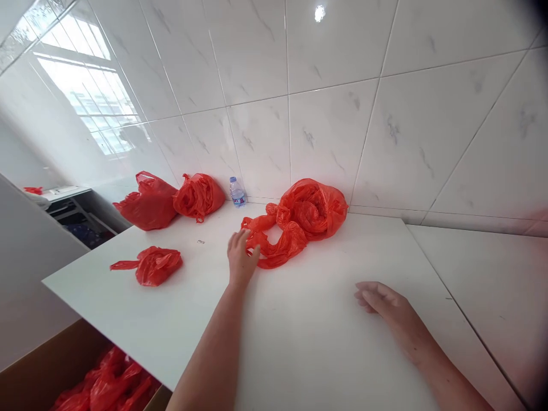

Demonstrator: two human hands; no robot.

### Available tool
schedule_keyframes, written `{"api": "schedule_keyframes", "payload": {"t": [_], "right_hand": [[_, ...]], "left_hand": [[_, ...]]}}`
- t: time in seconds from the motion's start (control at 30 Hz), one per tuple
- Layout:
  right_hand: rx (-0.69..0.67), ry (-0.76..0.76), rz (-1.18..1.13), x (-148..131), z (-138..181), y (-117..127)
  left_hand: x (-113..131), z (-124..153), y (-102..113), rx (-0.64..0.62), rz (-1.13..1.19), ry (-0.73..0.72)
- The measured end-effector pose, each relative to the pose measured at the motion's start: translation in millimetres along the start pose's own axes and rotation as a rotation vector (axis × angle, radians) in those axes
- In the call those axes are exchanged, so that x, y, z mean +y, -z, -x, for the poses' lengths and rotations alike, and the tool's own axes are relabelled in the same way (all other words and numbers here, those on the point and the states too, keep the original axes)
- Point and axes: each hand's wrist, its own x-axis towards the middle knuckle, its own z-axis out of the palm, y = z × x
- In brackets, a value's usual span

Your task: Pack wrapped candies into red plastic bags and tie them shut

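My left hand [243, 254] is at the left end of a twisted red plastic bag [291, 244], thumb and fingers apart around its edge. I cannot tell whether the fingertips touch the plastic. This bag lies in a loop against a large bundle of red plastic bags [314, 208] by the wall. Over the white table to the right, my right hand [381, 299] is loosely curled, its thumb against the fingers and nothing visible in it.
A small knotted red bag [158, 266] lies at the left. Behind it are a full red bag [148, 202], another red bundle [199, 196] and a plastic bottle [237, 193] near the tiled wall. Below the table [299, 342], a cardboard box [38, 365] holds red bags.
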Motion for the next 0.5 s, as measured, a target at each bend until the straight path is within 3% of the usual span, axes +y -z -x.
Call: {"api": "schedule_keyframes", "payload": {"t": [0.13, 0.3, 0.43, 0.5], "right_hand": [[-0.003, 0.016, 0.008, 0.5, -0.4, -1.7], [-0.024, 0.097, 0.131, 1.9, -0.2, -11.2], [-0.034, 0.21, 0.226, -0.3, 6.5, -28.1], [-0.041, 0.243, 0.227, -1.3, 9.3, -33.7]], "left_hand": [[32.4, 12.9, -15.4, -0.378, 0.031, -0.053], [85.0, 49.3, -29.8, -0.532, 0.191, 0.005], [124.5, 78.7, -35.4, -0.712, 0.691, 0.312], [135.9, 85.4, -35.7, -0.839, 0.949, 0.374]]}}
